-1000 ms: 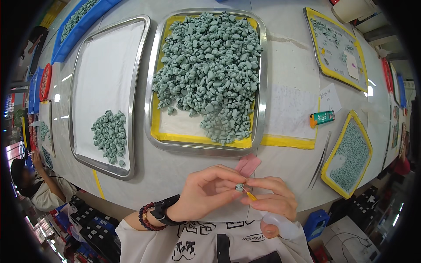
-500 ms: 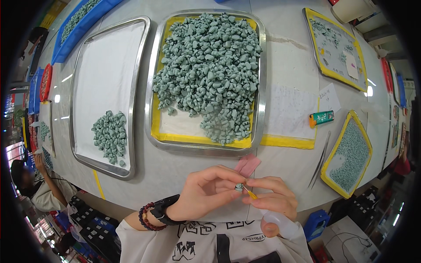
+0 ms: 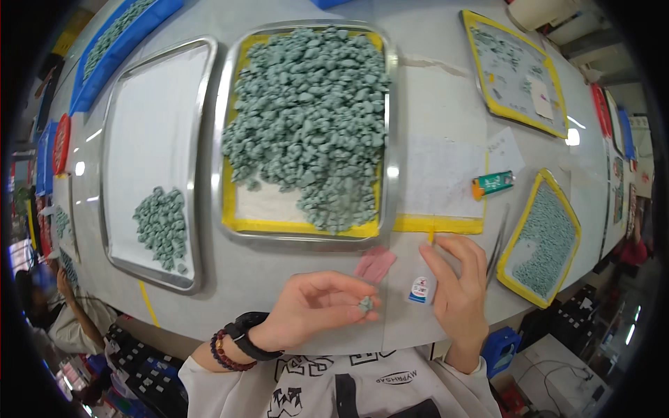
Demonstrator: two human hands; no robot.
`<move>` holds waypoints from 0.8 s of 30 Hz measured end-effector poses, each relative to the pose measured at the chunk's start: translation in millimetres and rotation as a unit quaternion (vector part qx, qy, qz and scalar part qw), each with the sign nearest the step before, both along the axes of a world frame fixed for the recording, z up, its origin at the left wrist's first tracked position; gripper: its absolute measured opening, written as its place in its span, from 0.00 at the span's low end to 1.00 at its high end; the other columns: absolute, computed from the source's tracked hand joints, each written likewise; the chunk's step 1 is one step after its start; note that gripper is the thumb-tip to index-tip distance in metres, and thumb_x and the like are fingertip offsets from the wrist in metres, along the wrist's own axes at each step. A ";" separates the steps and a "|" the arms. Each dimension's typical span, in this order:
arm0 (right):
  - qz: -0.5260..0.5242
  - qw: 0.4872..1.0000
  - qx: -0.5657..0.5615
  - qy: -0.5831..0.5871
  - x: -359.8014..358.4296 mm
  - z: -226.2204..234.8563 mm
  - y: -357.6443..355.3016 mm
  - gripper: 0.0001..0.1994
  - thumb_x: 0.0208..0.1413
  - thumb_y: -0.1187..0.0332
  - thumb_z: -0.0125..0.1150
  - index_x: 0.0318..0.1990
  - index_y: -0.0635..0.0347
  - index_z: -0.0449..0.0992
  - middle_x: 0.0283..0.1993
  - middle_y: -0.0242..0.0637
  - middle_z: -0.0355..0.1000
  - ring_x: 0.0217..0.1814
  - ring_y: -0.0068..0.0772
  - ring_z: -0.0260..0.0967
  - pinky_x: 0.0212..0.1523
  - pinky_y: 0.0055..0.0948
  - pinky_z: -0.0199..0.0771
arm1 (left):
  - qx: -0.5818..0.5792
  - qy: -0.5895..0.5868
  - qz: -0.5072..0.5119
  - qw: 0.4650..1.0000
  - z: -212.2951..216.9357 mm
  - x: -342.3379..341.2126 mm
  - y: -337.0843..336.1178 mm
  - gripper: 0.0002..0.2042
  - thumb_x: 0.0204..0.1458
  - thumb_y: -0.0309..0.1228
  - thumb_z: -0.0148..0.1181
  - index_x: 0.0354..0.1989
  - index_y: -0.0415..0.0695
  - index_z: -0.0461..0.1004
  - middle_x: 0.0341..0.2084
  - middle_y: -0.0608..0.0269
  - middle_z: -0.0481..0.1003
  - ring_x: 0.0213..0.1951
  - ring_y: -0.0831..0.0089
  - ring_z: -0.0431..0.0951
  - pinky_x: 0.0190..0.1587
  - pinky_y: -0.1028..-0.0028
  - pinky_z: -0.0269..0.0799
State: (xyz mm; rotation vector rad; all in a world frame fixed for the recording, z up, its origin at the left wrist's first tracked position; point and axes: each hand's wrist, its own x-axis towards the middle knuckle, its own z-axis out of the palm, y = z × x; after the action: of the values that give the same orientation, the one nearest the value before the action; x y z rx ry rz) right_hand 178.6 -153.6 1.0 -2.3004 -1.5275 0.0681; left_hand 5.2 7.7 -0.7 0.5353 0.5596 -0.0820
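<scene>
A small grey-green piece (image 3: 365,304) sits pinched between the thumb and fingertips of the left hand (image 3: 317,310), low over the near edge of the pale worktop (image 3: 446,104); the wrist carries a dark watch and a beaded bracelet. Just to its right, the right hand (image 3: 458,285) closes around a small white bottle (image 3: 421,287) with a thin yellow nozzle pointing away from the person, the bottle standing close beside the pinched piece but apart from it. A pink scrap (image 3: 375,264) lies on the worktop between the two hands and the tray beyond. That central metal tray (image 3: 387,174), lined in yellow, holds a large heap of like grey-green pieces (image 3: 306,125). To the left, a second metal tray (image 3: 196,230) holds a small cluster of the same pieces (image 3: 160,224) near its close corner. To the right lie a pair of slim tweezers (image 3: 496,245), a green and orange tube (image 3: 493,184), and a yellow-rimmed tray (image 3: 517,230) spread with small pieces. A further yellow-rimmed tray (image 3: 481,83) lies at far right, and a blue tray (image 3: 139,35) at far left.
</scene>
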 end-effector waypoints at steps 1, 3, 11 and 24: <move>-0.007 1.000 -0.008 -0.010 3.7 6.0 -9.3 0.15 0.37 0.79 0.59 0.36 0.57 0.76 0.38 0.38 0.69 0.44 0.41 0.66 0.44 0.34 0.65 | 0.006 0.010 0.008 1.000 -1.4 -2.7 0.3 0.12 0.49 0.16 0.55 0.43 0.33 0.70 0.38 0.49 0.75 0.39 0.65 0.78 0.44 0.68 0.75; -0.150 0.984 0.092 0.004 14.8 25.1 -42.1 0.10 0.40 0.81 0.58 0.34 0.62 0.75 0.34 0.40 0.68 0.40 0.41 0.66 0.41 0.33 0.66 | 0.004 0.010 0.006 1.000 -1.1 -3.9 -2.8 0.12 0.48 0.16 0.55 0.43 0.33 0.70 0.38 0.49 0.75 0.39 0.65 0.78 0.44 0.68 0.75; -0.325 0.942 -0.067 -0.052 71.1 17.8 -125.6 0.06 0.44 0.80 0.60 0.32 0.66 0.75 0.31 0.38 0.67 0.37 0.36 0.66 0.39 0.30 0.65 | -0.022 0.007 -0.020 1.000 -3.8 -2.7 -4.5 0.11 0.48 0.17 0.55 0.42 0.33 0.71 0.37 0.47 0.75 0.37 0.63 0.78 0.42 0.68 0.75; -0.239 0.962 -0.046 -0.120 96.5 8.4 -105.4 0.05 0.42 0.78 0.61 0.29 0.63 0.75 0.29 0.37 0.68 0.32 0.38 0.65 0.34 0.32 0.63 | -0.027 -0.041 -0.041 0.998 -7.2 -3.4 -3.1 0.12 0.50 0.16 0.54 0.44 0.35 0.71 0.41 0.52 0.74 0.41 0.67 0.77 0.45 0.72 0.73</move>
State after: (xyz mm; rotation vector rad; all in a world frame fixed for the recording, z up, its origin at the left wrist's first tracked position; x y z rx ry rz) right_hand 275.1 -259.1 9.4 -2.7695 -1.0409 -0.2848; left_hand 1.8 4.6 -7.8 0.5071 0.4549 -0.1516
